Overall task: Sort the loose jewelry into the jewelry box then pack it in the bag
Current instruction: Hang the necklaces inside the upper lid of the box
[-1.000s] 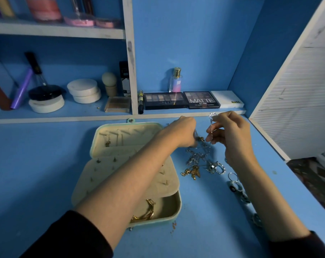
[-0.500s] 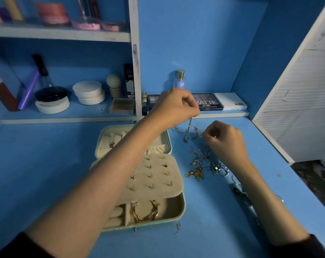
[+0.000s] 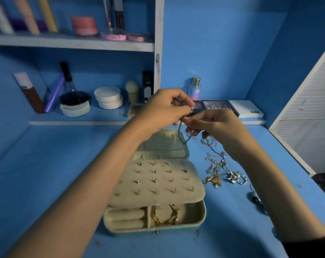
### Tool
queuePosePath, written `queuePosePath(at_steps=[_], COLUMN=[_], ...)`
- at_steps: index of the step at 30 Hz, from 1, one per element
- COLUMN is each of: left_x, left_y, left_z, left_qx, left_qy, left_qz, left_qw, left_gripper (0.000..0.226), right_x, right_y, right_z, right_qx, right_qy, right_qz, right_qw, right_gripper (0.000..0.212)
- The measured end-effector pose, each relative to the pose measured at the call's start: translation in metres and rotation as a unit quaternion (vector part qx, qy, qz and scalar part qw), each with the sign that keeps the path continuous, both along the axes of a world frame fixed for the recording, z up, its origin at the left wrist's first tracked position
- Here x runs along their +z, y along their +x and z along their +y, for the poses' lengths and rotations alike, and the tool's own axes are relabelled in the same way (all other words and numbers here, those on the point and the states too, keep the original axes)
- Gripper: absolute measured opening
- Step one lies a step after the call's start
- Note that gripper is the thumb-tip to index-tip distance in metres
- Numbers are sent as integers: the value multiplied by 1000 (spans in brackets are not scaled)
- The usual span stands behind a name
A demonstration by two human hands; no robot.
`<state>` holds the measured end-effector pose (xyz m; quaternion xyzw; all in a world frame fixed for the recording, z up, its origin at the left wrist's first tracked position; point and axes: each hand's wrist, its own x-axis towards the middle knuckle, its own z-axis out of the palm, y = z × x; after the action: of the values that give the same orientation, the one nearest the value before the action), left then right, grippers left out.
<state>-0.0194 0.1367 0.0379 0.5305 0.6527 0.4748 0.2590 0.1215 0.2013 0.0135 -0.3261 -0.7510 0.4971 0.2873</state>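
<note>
On the table point(image 3: 46, 183), the jewelry box point(image 3: 200, 218) lies open. Above its far end we hold our left grip point(image 3: 163, 108) and right grip point(image 3: 219, 125), fingers curled. The loose jewelry point(image 3: 217, 168) lies just right of the box. Both grips pinch one chain point(image 3: 182, 135), which hangs over the box's far edge.

Velvety matt jewelry box point(image 3: 178, 194); shiny metal chains point(image 3: 216, 162).

Left hand point(image 3: 163, 108), right hand point(image 3: 219, 125) raised, fingertips meeting, both pinching chain point(image 3: 180, 134); forearms outstretched.
</note>
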Motion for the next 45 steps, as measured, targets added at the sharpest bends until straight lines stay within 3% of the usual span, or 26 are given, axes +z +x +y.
queuePosePath(at_steps=[2,6,12,17,22,31,34,40,44,45], left_x=[1,-6,-36,-56,-61,-51,-51,-45,-43,-44], left_y=[-10,-34,-60,-60,-56,-41,-36,-39,-44,-46], left_z=[-8,-25,-38,-33,-21,-25,-27,-38,-45,-47], left_qx=[-1,11,67,126,172,145,124,100,113,120], left_qy=[-10,-19,-63,-78,-89,-151,-141,-140,-108,-100], left_qz=[-29,-92,-29,73,144,280,254,133,-14,-7], left_qw=[1000,996,995,986,971,937,949,976,988,988], left_gripper=[21,20,21,17,14,20,29,32,19,14], right_x=[3,-1,-14,-22,-27,-39,-40,-31,-27,-27], right_y=[-9,-30,-57,-75,-91,-93,-87,-67,-57,-54], right_z=[-2,-4,-5,-1,6,-5,-6,-13,-14,-14], right_qx=[22,35,44,13,-11,66,75,90,66,59], right_qy=[-17,-65,-95,10,165,356,353,251,176,164], right_qz=[15,42,10,-74,-161,-321,-330,-284,-219,-207], right_qw=[1000,996,994,997,973,875,872,921,957,963], right_gripper=[25,8,6,8,10,17,18,39,33,28])
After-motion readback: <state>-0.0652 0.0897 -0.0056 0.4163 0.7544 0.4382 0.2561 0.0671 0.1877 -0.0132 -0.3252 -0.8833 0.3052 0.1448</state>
